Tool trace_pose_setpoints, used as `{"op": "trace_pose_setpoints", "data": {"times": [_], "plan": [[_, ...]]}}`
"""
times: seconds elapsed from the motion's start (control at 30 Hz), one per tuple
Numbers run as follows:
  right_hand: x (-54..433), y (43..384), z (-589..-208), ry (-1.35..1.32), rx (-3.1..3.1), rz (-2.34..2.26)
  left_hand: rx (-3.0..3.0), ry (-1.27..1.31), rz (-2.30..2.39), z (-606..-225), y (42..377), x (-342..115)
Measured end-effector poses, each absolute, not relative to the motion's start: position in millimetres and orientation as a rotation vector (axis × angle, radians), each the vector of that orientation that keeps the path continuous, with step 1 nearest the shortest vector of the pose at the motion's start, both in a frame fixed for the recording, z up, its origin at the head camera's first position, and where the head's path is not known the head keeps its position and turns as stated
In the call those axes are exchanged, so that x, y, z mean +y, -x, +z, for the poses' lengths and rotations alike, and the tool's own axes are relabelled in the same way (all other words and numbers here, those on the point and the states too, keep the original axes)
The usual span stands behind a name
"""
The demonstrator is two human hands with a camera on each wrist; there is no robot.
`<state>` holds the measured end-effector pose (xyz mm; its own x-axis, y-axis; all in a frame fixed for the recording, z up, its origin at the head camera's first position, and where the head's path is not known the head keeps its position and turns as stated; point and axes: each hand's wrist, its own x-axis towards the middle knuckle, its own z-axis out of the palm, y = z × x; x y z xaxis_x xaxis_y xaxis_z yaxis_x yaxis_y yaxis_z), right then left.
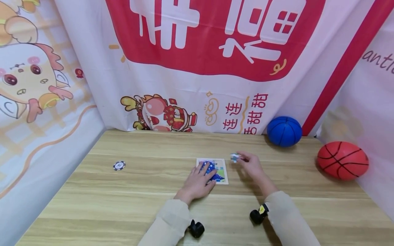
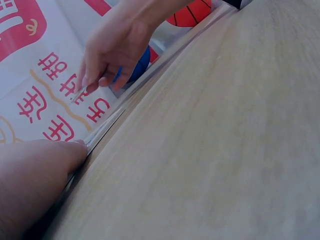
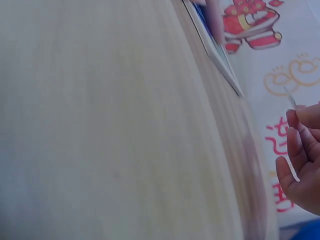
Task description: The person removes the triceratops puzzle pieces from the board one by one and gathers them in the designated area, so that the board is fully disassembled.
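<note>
A small jigsaw puzzle in a white frame (image 1: 225, 172) lies flat on the table, its picture showing dark blue, green and pale patches. Across its left part rests my left hand (image 1: 198, 181), fingers spread and straight, hiding much of the picture. My right hand (image 1: 250, 164) is raised just right of the frame and pinches a puzzle piece (image 1: 235, 157) in white and blue between thumb and fingertips. In the right wrist view the puzzle piece (image 3: 290, 97) appears edge-on as a thin sliver, with the other fingers loosely bent below it.
A poker chip (image 1: 119, 165) lies on the wooden table (image 1: 92, 201) at the left. At the back right sits a blue ball (image 1: 284, 131), and a red basketball (image 1: 342, 160) is nearer the right edge. Printed cloth (image 1: 197, 80) hangs behind the table.
</note>
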<state>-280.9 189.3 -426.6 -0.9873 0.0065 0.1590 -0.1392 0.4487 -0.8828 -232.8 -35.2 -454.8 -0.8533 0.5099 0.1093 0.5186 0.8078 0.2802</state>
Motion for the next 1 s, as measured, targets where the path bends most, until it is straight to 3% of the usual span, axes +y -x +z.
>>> {"op": "trace_pose_setpoints", "data": {"times": [0.5,0.67,0.9,1.0], "plan": [[264,266,-424,0.069,-2.464,1.913,-2.953,0.792,-0.536,-455,233,-35],[288,261,-422,0.031,-2.489,1.761,-2.945,0.782,-0.559,-456,233,-35],[316,257,-421,0.124,-2.478,1.930,-2.951,0.768,-0.578,-457,234,-35],[327,260,-423,0.096,-2.585,1.726,-2.954,0.762,-0.591,-457,233,-35]]}}
